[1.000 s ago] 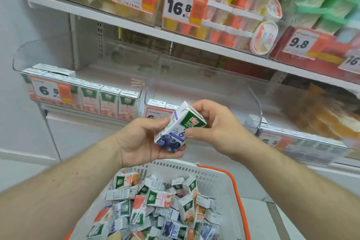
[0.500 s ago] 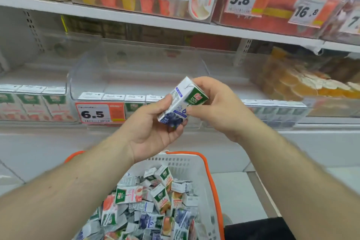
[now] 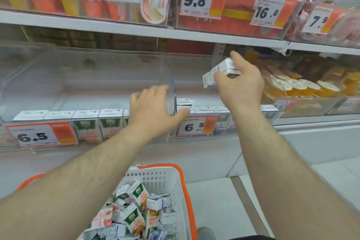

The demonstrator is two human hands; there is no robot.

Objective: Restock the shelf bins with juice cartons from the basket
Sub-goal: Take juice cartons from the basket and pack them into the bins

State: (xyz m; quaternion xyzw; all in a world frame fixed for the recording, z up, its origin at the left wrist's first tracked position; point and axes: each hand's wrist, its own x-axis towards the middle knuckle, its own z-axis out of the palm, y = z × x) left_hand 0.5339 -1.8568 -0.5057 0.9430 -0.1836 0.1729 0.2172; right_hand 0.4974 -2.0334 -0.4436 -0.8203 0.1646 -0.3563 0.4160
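The right hand (image 3: 240, 82) pinches a carton (image 3: 218, 73) above the right bin (image 3: 196, 122), probably to drop it behind the front row, while the left hand (image 3: 153, 109), fingers relaxed and empty, hovers at the divider (image 3: 171, 87) over the basket (image 3: 155, 177).

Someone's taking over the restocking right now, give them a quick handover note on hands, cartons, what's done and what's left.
Right hand holds one juice carton above the right clear bin, not yet set down.
Left hand is open, holding nothing, at the clear divider between the bins.
Done: each bin has cartons along its front, behind the 6.5 tags.
Left: place this carton, then work through the many cartons in the white basket below.
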